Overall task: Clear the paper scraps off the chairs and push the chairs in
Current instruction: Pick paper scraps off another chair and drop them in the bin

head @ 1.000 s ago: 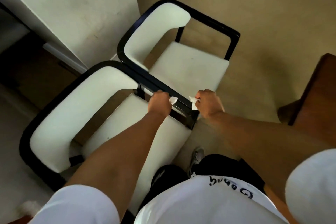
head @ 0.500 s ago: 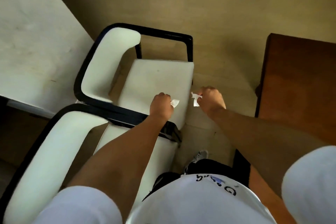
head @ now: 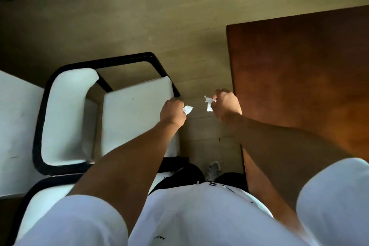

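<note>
Nearest, a white chair sits at lower left w/ a second chair just beyond. Left hand pinches a paper scrap over that seat's right edge; right hand grips another scrap beside brown table.

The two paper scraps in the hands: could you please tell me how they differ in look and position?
The scrap in the left hand is a short, compact white piece over the floor just past the chair seat's edge. The scrap in the right hand is longer and more ragged, pointing up and down, close to the brown table's edge. The left hand sits slightly lower than the right hand. Both scraps are white, crumpled and pinched in a curled hand.
</note>
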